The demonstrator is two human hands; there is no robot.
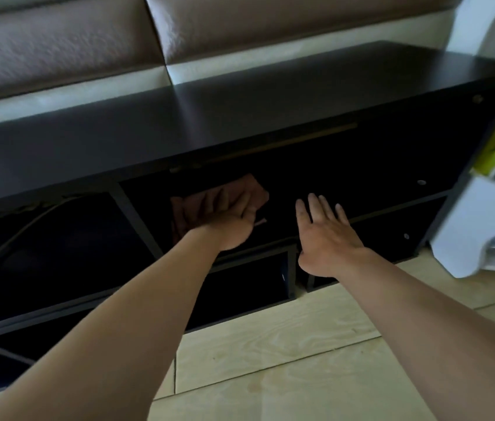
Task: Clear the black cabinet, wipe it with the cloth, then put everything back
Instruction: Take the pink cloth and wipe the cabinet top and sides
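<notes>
The black cabinet [270, 95] is long and low, with open compartments under a bare top. My left hand [231, 221] reaches into the middle upper compartment and presses a brown cloth [249, 189] flat against its inner surface, fingers straight on the cloth. My right hand [325, 235] is spread with straight fingers in front of the panel to the right of that compartment, holding nothing. I cannot tell whether it touches the panel.
Dark cables [27, 217] run through the left compartment. A white object [483, 226] with yellow-green parts stands at the cabinet's right end. Pale wood-patterned floor tiles [270, 344] lie below. Brown padded wall panels [240, 22] rise behind the cabinet.
</notes>
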